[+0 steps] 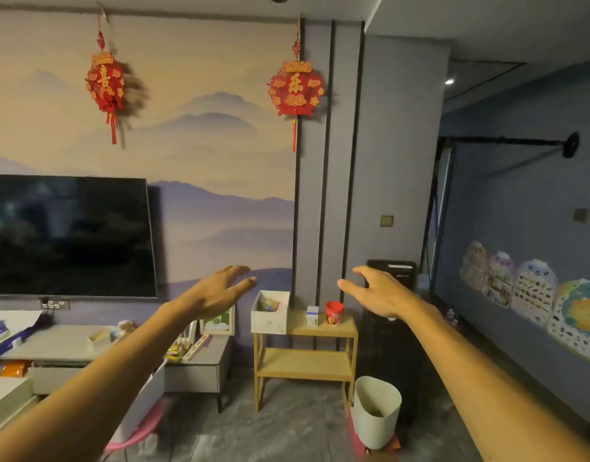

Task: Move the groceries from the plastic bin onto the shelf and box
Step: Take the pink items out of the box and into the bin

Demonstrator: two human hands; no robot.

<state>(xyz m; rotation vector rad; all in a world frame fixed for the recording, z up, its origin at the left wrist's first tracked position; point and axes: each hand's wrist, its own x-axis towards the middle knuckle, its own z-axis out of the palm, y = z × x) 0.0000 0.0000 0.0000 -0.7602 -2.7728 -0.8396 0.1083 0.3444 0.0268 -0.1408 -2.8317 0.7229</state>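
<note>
A small wooden shelf (321,328) stands against the wall at centre. On its top sits a white box (269,320) with colourful packets inside, a small white carton (312,315) and a red cup (334,312). Its lower board looks bare. My left hand (217,292) and my right hand (380,292) are both stretched out in the air in front of the shelf, palms down, fingers spread, holding nothing. A white plastic bin (376,412) stands on the floor to the right of the shelf; its contents are hard to make out.
A low grey TV cabinet (193,368) with papers, snacks and a photo frame runs along the left, under a dark TV (70,235). A pink stool (133,438) sits near my left forearm. A black unit (392,271) stands behind the shelf at right.
</note>
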